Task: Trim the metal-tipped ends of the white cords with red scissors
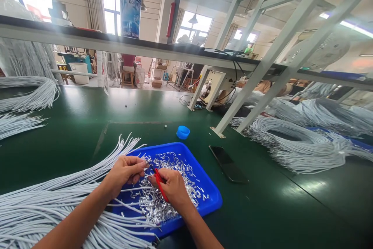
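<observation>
From the person's head, the one camera looks forward and down across the table, with the left hand and right hand close below, its view reaching past the shelf to the far windows.

Workshop or small factory, cable work by the look of it. Long green bench; thick bundle of pale cables at left, coiled lot at right. Blue tray holds a heap of small shiny metal pieces, many of a kind. Steel posts stand on the bench; the shelf bears a spray can labelled "Mould Release". Beyond: teal machine, stool, big windows, hanging lamp. Tube light overhead, right. Room high and open.
</observation>
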`<move>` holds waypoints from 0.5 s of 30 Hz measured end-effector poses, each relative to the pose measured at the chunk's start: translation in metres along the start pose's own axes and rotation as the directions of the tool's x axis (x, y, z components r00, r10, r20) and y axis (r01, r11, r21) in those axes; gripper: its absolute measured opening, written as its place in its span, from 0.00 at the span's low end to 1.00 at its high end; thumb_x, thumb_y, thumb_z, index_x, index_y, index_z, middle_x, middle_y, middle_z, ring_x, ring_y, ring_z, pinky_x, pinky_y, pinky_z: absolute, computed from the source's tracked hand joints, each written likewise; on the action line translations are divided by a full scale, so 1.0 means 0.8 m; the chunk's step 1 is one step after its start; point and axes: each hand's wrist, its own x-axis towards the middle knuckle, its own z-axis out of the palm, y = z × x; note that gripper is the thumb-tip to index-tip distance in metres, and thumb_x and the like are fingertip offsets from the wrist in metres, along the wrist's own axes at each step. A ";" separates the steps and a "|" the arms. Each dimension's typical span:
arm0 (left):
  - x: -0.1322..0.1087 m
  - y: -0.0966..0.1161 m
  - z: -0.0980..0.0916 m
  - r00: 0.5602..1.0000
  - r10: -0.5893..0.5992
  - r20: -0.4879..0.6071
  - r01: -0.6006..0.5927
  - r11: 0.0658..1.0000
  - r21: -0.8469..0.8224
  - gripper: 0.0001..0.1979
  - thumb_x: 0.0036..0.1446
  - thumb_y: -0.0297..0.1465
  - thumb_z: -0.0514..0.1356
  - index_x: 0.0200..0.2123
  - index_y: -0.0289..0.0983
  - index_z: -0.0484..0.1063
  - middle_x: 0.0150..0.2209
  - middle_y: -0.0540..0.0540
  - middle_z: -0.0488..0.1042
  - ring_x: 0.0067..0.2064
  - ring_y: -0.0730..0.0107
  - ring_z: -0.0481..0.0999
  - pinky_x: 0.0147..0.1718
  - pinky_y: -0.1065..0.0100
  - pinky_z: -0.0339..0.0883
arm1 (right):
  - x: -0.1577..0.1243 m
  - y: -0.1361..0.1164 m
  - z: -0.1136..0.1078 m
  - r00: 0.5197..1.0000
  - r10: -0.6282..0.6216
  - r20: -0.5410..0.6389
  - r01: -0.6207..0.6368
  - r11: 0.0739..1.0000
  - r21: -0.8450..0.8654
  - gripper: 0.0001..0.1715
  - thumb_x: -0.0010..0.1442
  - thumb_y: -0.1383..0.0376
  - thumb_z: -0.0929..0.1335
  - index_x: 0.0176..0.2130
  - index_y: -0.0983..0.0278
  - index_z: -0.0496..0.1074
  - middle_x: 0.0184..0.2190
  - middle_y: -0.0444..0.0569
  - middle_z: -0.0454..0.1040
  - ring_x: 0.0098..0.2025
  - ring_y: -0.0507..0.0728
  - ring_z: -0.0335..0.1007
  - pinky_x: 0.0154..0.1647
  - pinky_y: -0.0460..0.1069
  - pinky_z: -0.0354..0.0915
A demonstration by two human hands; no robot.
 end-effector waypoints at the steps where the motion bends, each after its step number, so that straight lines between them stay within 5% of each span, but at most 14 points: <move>1: 0.000 0.001 -0.001 0.998 -0.048 0.030 0.050 0.997 -0.058 0.19 0.41 0.42 0.65 0.28 0.31 0.74 0.18 0.51 0.68 0.15 0.82 0.59 0.15 0.77 0.46 | 0.001 0.000 -0.001 1.000 -0.013 0.012 0.013 0.999 0.030 0.26 0.53 0.53 0.65 0.14 0.65 0.56 0.16 0.40 0.57 0.20 0.48 0.50 0.22 0.45 0.44; 6: 0.003 0.002 -0.003 0.998 -0.061 0.010 0.061 0.994 -0.087 0.18 0.41 0.41 0.66 0.26 0.31 0.72 0.18 0.52 0.68 0.15 0.84 0.59 0.14 0.79 0.45 | 0.005 0.001 -0.008 0.997 0.057 0.051 -0.068 0.959 0.275 0.19 0.47 0.51 0.70 0.22 0.65 0.71 0.22 0.44 0.67 0.25 0.51 0.58 0.26 0.45 0.52; 8: 0.003 0.001 -0.003 0.998 -0.054 0.019 0.055 0.997 -0.050 0.18 0.42 0.41 0.65 0.26 0.31 0.71 0.18 0.52 0.68 0.16 0.83 0.60 0.15 0.78 0.46 | 0.005 -0.001 -0.005 0.983 0.149 0.105 -0.182 0.826 0.533 0.20 0.47 0.51 0.70 0.28 0.66 0.74 0.22 0.44 0.66 0.24 0.50 0.56 0.25 0.45 0.51; 10: 0.001 0.001 -0.001 0.998 -0.042 0.056 0.042 0.999 0.014 0.17 0.42 0.42 0.65 0.25 0.32 0.70 0.18 0.52 0.67 0.16 0.83 0.60 0.15 0.78 0.47 | 0.003 -0.003 0.002 0.961 0.215 0.172 -0.269 0.601 0.752 0.21 0.48 0.51 0.70 0.33 0.67 0.73 0.21 0.43 0.65 0.22 0.49 0.54 0.23 0.44 0.50; 12: -0.001 0.001 0.003 0.993 -0.036 0.109 0.026 0.995 0.092 0.17 0.42 0.42 0.63 0.22 0.32 0.69 0.17 0.53 0.66 0.15 0.82 0.59 0.15 0.77 0.47 | 0.000 -0.007 0.009 0.950 0.246 0.192 -0.288 0.456 0.842 0.20 0.47 0.53 0.70 0.32 0.67 0.72 0.19 0.42 0.62 0.21 0.48 0.53 0.22 0.44 0.50; 13: -0.002 0.000 0.005 0.992 -0.042 0.121 0.025 0.990 0.139 0.16 0.43 0.42 0.62 0.21 0.33 0.68 0.16 0.53 0.66 0.15 0.81 0.58 0.15 0.76 0.47 | -0.002 -0.009 0.012 0.952 0.257 0.163 -0.270 0.464 0.844 0.18 0.47 0.54 0.70 0.30 0.67 0.71 0.18 0.41 0.61 0.20 0.48 0.53 0.22 0.44 0.51; 15: -0.003 -0.002 0.011 0.996 -0.049 0.072 0.026 0.958 0.285 0.14 0.44 0.39 0.60 0.19 0.34 0.67 0.14 0.54 0.64 0.14 0.80 0.58 0.15 0.75 0.47 | -0.005 -0.013 0.017 0.973 0.230 0.018 -0.163 0.628 0.761 0.14 0.48 0.57 0.69 0.24 0.65 0.68 0.17 0.41 0.60 0.21 0.49 0.53 0.23 0.45 0.53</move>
